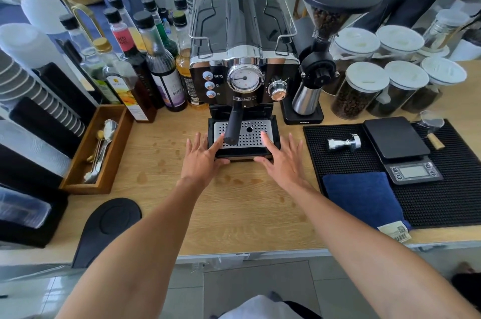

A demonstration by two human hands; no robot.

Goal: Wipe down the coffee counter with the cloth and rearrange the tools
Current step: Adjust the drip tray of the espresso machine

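Note:
A black espresso machine (243, 58) stands at the back middle of the wooden counter (234, 214), its portafilter handle (233, 126) hanging over the drip tray (244, 136). My left hand (201, 160) and my right hand (282, 160) rest with fingers spread on the tray's front corners, holding nothing. A folded blue cloth (361, 199) lies on the black rubber mat (442, 201) to the right. On that mat are also a steel tamper (345, 142), a black scale (400, 146) and a small brush (433, 136). Brown drips spot the counter near my hands.
Syrup bottles (145, 58) crowd the back left beside a wooden tray of spoons (100, 146). A coffee grinder (320, 58) and jars of beans (361, 89) stand at the back right. A black tamping mat (109, 225) overhangs the front edge. Stacked cups line the left. A person stands far right.

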